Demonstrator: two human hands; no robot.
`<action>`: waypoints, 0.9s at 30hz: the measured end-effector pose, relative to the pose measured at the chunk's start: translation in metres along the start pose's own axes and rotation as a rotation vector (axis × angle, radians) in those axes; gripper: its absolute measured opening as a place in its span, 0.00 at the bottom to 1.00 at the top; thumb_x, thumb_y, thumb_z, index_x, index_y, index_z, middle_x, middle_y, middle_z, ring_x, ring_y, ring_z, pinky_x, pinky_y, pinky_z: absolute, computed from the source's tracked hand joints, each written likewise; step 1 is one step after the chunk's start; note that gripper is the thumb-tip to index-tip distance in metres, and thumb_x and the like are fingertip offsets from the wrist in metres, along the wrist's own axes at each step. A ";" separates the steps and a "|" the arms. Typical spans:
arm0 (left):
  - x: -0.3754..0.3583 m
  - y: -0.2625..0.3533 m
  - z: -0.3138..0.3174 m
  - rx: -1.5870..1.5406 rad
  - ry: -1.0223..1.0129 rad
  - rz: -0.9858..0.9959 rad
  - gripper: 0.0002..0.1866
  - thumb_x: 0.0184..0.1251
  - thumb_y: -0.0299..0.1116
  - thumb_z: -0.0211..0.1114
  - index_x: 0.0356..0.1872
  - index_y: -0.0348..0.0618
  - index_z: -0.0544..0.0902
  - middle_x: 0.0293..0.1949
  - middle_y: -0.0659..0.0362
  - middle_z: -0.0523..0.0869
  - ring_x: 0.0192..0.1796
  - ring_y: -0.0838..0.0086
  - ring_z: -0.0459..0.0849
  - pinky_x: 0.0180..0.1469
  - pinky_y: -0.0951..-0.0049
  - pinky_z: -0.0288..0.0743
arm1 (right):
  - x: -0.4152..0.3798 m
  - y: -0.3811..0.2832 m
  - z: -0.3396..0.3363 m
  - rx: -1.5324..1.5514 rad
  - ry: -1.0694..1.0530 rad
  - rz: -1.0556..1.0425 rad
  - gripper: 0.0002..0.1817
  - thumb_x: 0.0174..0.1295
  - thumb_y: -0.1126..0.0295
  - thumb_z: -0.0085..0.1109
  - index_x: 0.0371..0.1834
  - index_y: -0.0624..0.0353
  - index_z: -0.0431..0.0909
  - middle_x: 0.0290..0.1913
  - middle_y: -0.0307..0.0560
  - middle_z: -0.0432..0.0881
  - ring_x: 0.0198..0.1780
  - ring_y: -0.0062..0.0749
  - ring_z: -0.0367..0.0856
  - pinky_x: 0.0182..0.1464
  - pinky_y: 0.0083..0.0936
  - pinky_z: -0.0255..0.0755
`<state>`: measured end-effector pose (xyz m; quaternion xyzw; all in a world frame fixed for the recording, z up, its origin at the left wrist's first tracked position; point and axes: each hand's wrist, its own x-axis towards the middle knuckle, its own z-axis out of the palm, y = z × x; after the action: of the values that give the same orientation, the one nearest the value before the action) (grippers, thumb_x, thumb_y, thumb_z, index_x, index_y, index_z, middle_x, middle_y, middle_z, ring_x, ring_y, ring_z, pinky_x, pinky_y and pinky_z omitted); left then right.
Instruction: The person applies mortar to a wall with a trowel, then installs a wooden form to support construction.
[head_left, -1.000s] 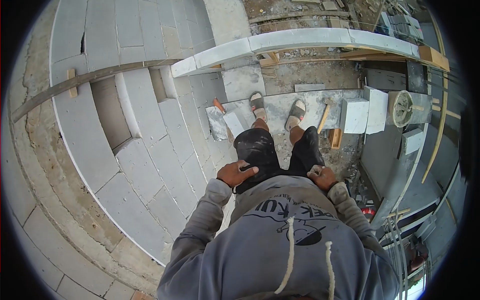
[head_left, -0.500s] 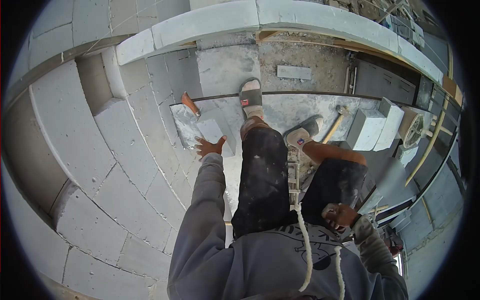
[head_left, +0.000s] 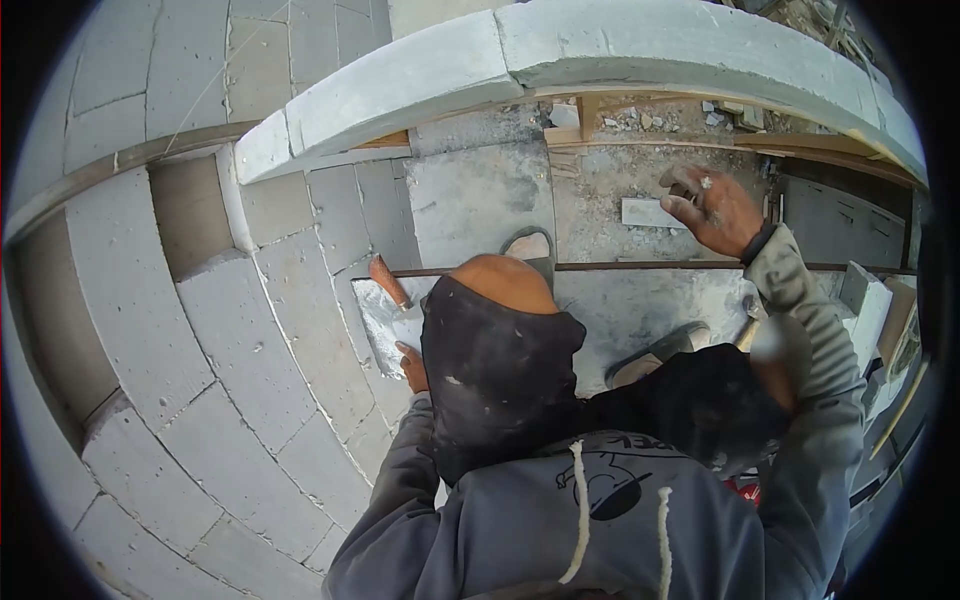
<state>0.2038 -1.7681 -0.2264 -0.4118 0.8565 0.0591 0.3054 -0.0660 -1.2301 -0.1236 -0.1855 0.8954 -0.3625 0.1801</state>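
My left hand is against the near end of a pale block, its visible fingers bent at the edge. My left knee hides much of that block and part of the hand. Just beyond lies a reddish-brown tool handle; the tool's kind cannot be made out. My right hand is raised ahead on the right, fingers loosely curled and thumb apart, with nothing visible between them. A whitish spot shows on its knuckles. Behind its fingertips, lower down, a small pale slab lies on the rubble-strewn floor.
A curved row of pale blocks arches across the front. Block walling with rectangular recesses fills the left. Underfoot is a dusty platform with a dark far edge. More blocks stand at the right, partly behind my right sleeve.
I have bent lower, and my knees now cover more of the platform. My left hand has come from spread to bent against the block. My right hand has swung forward from my lap and loosened.
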 end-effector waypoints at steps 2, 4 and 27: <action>-0.003 0.036 -0.033 0.080 0.072 0.264 0.41 0.55 0.43 0.58 0.64 0.25 0.52 0.55 0.35 0.67 0.57 0.46 0.69 0.57 0.55 0.63 | -0.017 0.000 -0.007 -0.097 0.056 -0.091 0.17 0.60 0.59 0.53 0.42 0.63 0.75 0.39 0.60 0.78 0.43 0.55 0.76 0.47 0.40 0.69; -0.028 0.082 -0.063 0.120 0.128 0.500 0.43 0.53 0.39 0.63 0.67 0.34 0.51 0.53 0.38 0.68 0.53 0.46 0.71 0.51 0.52 0.66 | -0.022 0.001 -0.024 0.026 -0.294 0.130 0.17 0.60 0.59 0.53 0.43 0.63 0.75 0.41 0.61 0.78 0.44 0.57 0.76 0.47 0.41 0.69; 0.045 0.353 -0.077 0.392 0.337 1.343 0.57 0.39 0.37 0.75 0.71 0.53 0.47 0.63 0.40 0.61 0.67 0.46 0.58 0.69 0.50 0.46 | -0.061 0.041 -0.045 -0.187 -0.043 0.454 0.25 0.60 0.52 0.55 0.50 0.62 0.74 0.46 0.61 0.77 0.49 0.51 0.75 0.53 0.38 0.68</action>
<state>-0.1161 -1.5941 -0.2429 0.2627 0.9553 0.0151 0.1350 -0.0417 -1.1479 -0.1108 -0.0033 0.9398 -0.2240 0.2579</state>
